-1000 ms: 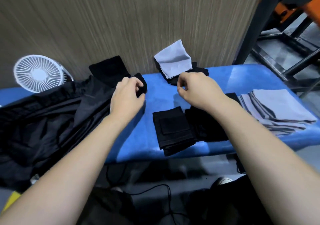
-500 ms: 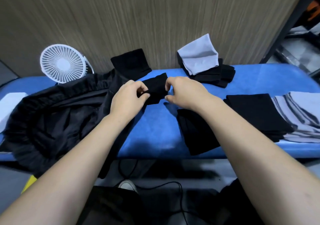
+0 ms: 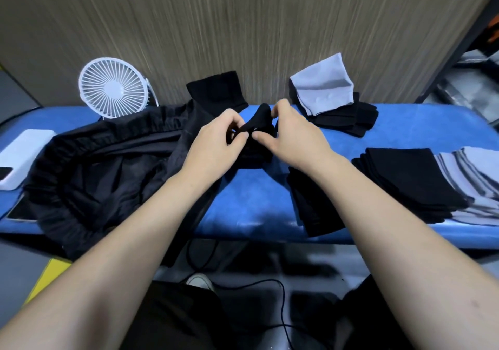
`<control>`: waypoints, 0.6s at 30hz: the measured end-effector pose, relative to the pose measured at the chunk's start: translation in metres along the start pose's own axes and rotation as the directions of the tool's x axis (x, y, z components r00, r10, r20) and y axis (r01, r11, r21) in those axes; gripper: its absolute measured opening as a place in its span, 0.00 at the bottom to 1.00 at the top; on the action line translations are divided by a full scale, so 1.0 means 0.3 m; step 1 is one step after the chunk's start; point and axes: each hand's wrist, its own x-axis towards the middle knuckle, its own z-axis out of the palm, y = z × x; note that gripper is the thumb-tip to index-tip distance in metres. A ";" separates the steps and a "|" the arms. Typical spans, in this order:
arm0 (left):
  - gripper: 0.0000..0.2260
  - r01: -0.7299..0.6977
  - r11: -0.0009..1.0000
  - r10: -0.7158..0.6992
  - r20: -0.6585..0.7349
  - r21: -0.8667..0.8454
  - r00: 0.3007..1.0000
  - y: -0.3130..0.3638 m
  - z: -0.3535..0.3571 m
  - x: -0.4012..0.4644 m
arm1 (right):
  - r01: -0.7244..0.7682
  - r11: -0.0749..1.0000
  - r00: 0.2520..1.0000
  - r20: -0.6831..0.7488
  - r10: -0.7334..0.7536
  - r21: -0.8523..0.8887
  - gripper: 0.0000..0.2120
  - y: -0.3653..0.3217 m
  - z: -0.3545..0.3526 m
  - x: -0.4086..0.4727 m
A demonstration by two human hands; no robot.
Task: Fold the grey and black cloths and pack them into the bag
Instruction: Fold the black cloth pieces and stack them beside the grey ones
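Both hands pinch one small black cloth (image 3: 258, 144) above the middle of the blue table (image 3: 243, 214). My left hand (image 3: 213, 144) grips its left side and my right hand (image 3: 294, 136) its right side and top. The cloth is bunched up between my fingers. A large black bag (image 3: 102, 171) lies open on the left of the table. Folded black cloths (image 3: 313, 204) sit under my right forearm. More black cloths (image 3: 407, 182) and grey cloths (image 3: 472, 182) are stacked at the right.
A white fan (image 3: 114, 88) stands at the back left by the wood-grain wall. A grey cloth (image 3: 324, 90) leans on black cloths (image 3: 348, 117) at the back. A white box (image 3: 21, 152) lies far left. Cables run on the floor below.
The black cloth has been lifted and bunched between both hands, which have come closer together. The view has shifted further left, showing more of the bag and fan.
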 end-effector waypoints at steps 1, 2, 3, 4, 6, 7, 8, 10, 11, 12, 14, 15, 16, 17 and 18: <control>0.04 -0.010 1.000 0.010 -0.013 -0.012 1.000 0.003 -0.003 -0.002 | -0.018 1.000 1.000 -0.014 0.019 0.017 0.23 -0.002 -0.002 0.002; 0.04 -0.019 1.000 0.018 -0.035 -0.023 0.999 0.007 -0.005 -0.004 | -0.033 0.999 0.999 -0.023 0.034 0.024 0.22 -0.002 0.001 0.003; 0.04 -0.027 0.999 0.024 -0.062 -0.035 0.998 0.011 -0.008 -0.006 | -0.045 0.999 0.999 -0.024 0.046 0.025 0.21 -0.001 0.004 0.004; 0.04 -0.030 0.998 0.025 -0.091 -0.055 0.996 0.014 -0.011 -0.006 | -0.056 0.998 0.998 -0.024 0.057 0.026 0.22 0.002 0.008 0.006; 0.03 -0.027 0.992 0.011 -0.131 -0.121 0.991 0.014 -0.018 -0.001 | -0.068 0.997 0.997 -0.027 0.068 0.033 0.25 0.006 0.018 0.010; 0.03 -0.023 0.987 0.001 -0.139 -0.158 0.990 0.012 -0.021 0.001 | -0.065 0.997 0.997 -0.030 0.066 0.040 0.27 0.007 0.020 0.013; 0.03 -0.022 0.982 -0.006 -0.142 -0.189 0.990 0.009 -0.022 0.003 | -0.056 0.997 0.998 -0.036 0.058 0.048 0.29 0.006 0.022 0.016; 0.04 -0.028 0.970 -0.007 -0.145 -0.240 0.989 0.007 -0.022 0.003 | -0.031 0.997 0.998 -0.052 0.035 0.074 0.33 0.002 0.019 0.018; 0.05 -0.029 0.963 -0.011 -0.147 -0.267 0.989 0.008 -0.022 0.003 | -0.030 0.995 0.998 -0.052 0.035 0.092 0.33 0.001 0.017 0.019; 0.07 -0.026 0.956 -0.020 -0.152 -0.294 0.988 0.008 -0.022 0.005 | -0.041 0.994 0.998 -0.035 0.044 0.104 0.33 0.002 0.017 0.021; 0.11 -0.016 0.940 -0.047 -0.177 -0.340 0.983 0.004 -0.027 0.011 | -0.071 0.995 0.996 0.053 0.067 0.073 0.31 0.010 0.023 0.025; 0.14 -0.012 0.935 -0.061 -0.195 -0.354 0.979 0.001 -0.031 0.012 | -0.077 0.996 0.991 0.115 0.072 0.033 0.30 0.013 0.028 0.025; 0.17 -0.010 0.933 -0.072 -0.213 -0.360 0.974 -0.001 -0.036 0.013 | -0.072 0.997 0.981 0.180 0.072 -0.010 0.30 0.014 0.035 0.023; 0.20 -0.009 0.934 -0.078 -0.227 -0.358 0.971 -0.003 -0.044 0.012 | -0.056 0.997 0.969 0.237 0.066 -0.047 0.29 0.013 0.040 0.020; 0.23 -0.008 0.938 -0.080 -0.240 -0.346 0.968 -0.004 -0.051 0.011 | -0.035 0.996 0.959 0.278 0.055 -0.078 0.29 0.012 0.047 0.017</control>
